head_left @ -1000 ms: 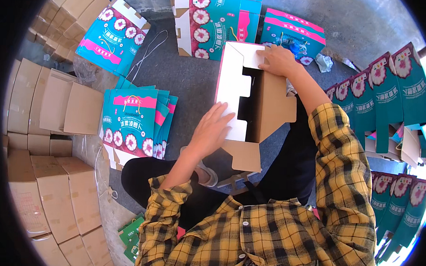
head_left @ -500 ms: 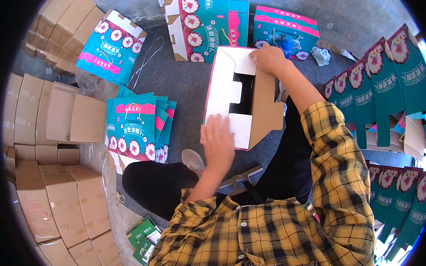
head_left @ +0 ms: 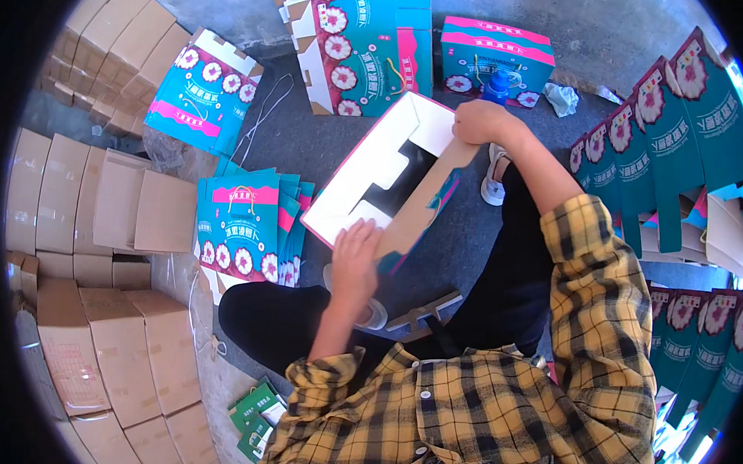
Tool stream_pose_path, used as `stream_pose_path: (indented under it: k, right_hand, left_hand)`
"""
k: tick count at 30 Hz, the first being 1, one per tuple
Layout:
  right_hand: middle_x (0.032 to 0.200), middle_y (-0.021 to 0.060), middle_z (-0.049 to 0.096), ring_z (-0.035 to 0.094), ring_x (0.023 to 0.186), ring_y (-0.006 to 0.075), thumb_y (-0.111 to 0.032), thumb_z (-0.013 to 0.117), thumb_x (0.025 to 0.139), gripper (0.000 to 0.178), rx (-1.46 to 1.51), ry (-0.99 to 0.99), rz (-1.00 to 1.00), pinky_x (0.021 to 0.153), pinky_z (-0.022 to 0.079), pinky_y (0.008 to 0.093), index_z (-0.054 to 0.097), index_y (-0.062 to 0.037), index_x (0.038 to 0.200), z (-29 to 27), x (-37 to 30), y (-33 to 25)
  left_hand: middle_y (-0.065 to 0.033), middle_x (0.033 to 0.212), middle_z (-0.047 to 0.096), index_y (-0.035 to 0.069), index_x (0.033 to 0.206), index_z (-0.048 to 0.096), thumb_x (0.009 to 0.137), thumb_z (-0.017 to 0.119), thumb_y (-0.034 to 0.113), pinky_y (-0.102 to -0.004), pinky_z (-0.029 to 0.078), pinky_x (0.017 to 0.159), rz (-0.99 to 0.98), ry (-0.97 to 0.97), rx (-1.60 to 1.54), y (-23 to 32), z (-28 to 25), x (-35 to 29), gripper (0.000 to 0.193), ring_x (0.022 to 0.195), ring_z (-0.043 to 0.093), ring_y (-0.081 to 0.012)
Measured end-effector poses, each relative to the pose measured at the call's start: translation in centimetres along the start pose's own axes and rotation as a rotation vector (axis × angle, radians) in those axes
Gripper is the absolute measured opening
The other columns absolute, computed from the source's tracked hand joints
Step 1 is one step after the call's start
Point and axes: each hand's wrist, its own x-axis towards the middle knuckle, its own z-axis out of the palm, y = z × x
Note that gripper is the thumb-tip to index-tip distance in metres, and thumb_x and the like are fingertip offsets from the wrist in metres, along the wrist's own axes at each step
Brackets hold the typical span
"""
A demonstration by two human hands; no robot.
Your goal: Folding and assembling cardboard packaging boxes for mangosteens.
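Between my knees a cardboard gift box [head_left: 359,174] is held at a slant. Its white inner flaps are folded in around a dark opening, and a brown flap [head_left: 426,193] stands up along its right side. My right hand [head_left: 483,124] is closed round the far end of that brown flap. At the near end my left hand [head_left: 356,260] is closed on the box, fingertips over the white flap and thumb hidden. Flattened teal and pink boxes [head_left: 241,219] lie stacked to the left, and another flat box [head_left: 204,91] is farther back.
Brown cartons [head_left: 130,338] are piled along the left. An upright teal box [head_left: 357,60] and a finished-looking box [head_left: 496,56] stand by the back wall, with a blue bottle [head_left: 497,87] in front. Rows of teal boxes [head_left: 669,136] line the right. Green packages [head_left: 259,412] lie near left.
The box has turned so its near end swings left, and its brown flap has come more upright. My right hand now grips the flap's far end; my left hand has moved slightly nearer.
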Motion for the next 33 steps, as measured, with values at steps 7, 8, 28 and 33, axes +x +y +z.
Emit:
stream_pose_path:
  k: [7, 8, 28, 33]
  right_hand:
    - [0.069, 0.0112, 0.064, 0.061, 0.059, 0.0206, -0.044, 0.037, 0.094, 0.055, 0.607, -0.313, 0.121, 0.055, 0.051, 0.0331, 0.065, 0.0036, 0.092, 0.2, -0.7, -0.5]
    - [0.078, 0.0151, 0.066, 0.064, 0.064, 0.0245, -0.04, 0.041, 0.092, 0.049, 0.575, -0.231, 0.04, 0.061, 0.052, 0.0371, 0.064, 0.003, 0.096, 0.2, -1.0, -0.5]
    - [0.113, 0.0074, 0.059, 0.056, 0.108, 0.0272, -0.029, 0.077, 0.072, 0.053, -0.182, 0.3, -0.644, 0.086, 0.049, 0.0402, 0.058, -0.0115, 0.118, 7.5, -1.5, -5.3]
    - [0.106, 0.0077, 0.061, 0.057, 0.105, 0.0268, -0.028, 0.076, 0.074, 0.048, -0.183, 0.194, -0.634, 0.083, 0.05, 0.0406, 0.06, -0.0124, 0.116, 7.1, -1.3, -5.3]
  left_hand:
    - [-0.0261, 0.127, 0.052, -0.006, 0.127, 0.048, 0.094, 0.05, 0.015, -0.0436, 0.033, 0.106, -0.67, -0.126, -0.488, -3.2, 0.4, -1.6, 0.039, 0.123, 0.046, -0.0421]
    - [-0.0286, 0.13, 0.049, -0.007, 0.132, 0.042, 0.094, 0.05, 0.014, -0.0429, 0.034, 0.105, -0.601, 0.072, -0.526, -2.2, 0.6, -1.0, 0.045, 0.123, 0.045, -0.0427]
    - [-0.0211, 0.137, 0.048, 0.0, 0.133, 0.046, 0.09, 0.06, 0.029, -0.0486, 0.028, 0.108, -0.194, -0.048, 0.183, -2.4, 2.9, -0.4, 0.054, 0.129, 0.043, -0.0353]
    - [-0.0211, 0.135, 0.048, 0.0, 0.132, 0.048, 0.089, 0.06, 0.028, -0.0478, 0.029, 0.108, -0.215, -0.098, 0.141, -2.2, 2.5, 0.0, 0.052, 0.127, 0.044, -0.0352]
